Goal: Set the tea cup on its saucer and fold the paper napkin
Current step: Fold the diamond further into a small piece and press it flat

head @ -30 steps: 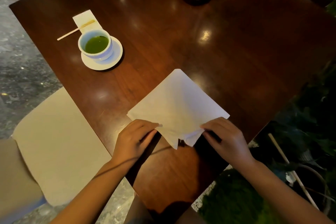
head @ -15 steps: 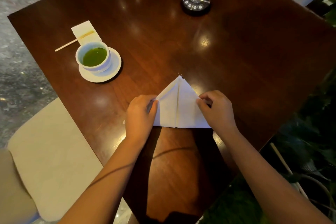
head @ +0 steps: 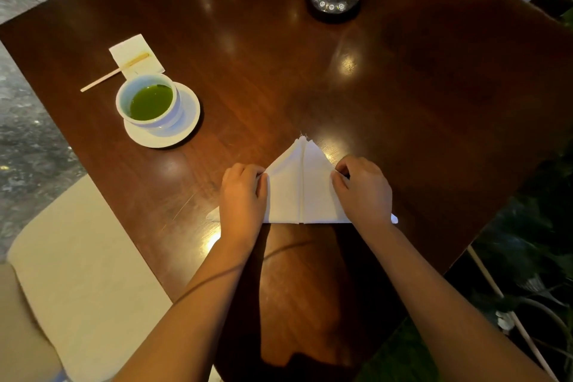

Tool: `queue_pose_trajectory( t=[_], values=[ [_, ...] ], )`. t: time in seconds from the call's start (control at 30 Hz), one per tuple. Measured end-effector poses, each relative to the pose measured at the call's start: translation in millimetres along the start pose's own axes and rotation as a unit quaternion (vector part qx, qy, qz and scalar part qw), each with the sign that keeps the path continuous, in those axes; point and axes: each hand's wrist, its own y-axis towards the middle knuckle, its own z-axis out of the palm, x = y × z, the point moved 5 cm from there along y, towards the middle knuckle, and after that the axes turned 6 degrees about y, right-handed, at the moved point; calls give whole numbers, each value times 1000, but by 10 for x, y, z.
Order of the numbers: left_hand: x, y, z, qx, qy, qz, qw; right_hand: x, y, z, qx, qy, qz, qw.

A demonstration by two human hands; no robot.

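Since a second ago the napkin (head: 302,192) has gone from an open square held by its near corners to a flat triangle, its two side flaps meeting along a centre seam that points toward the far edge of the surface (head: 403,96); in the last half second the hands have barely shifted. The left hand (head: 243,198) lies curled over the left flap and presses it down, while the right hand (head: 364,189) does the same on the right flap, fingertips pinching the paper at the sloping edge. Small tips of paper stick out past both wrists, close to the near edge. The cup (head: 148,101), full of green tea, already stands on its saucer (head: 186,115) toward the left edge, so that half looks done. The fold seems nearly finished; what remains is probably creasing the flaps flat.
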Motion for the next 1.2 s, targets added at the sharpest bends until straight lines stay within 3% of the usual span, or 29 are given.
queue_pose_trajectory(
  t=[0.13,0.3,0.43,0.5,0.7,0.93,1.1,1.2],
  values=[
    [-212,-42,-61,-24,56,75,995,87,-22,-38,-35,-53,-33,997],
    [-564,-27,249,88,133,266,951,322,-231,25,-5,-102,-107,989],
    [-447,17,491,138,196,258,936,315,-416,354,108,-165,-68,978],
    [-441,13,507,138,198,251,937,262,-487,426,128,-181,-67,973],
    [-442,29,509,157,204,232,938,-70,-548,232,114,-173,-35,978],
    [-436,32,525,161,220,223,936,-555,-790,-102,61,-206,117,970],
    [-460,18,500,133,196,229,944,41,-669,150,79,-158,4,984],
    [-484,-27,425,108,181,220,953,68,-654,338,96,-155,4,983]
  ],
)
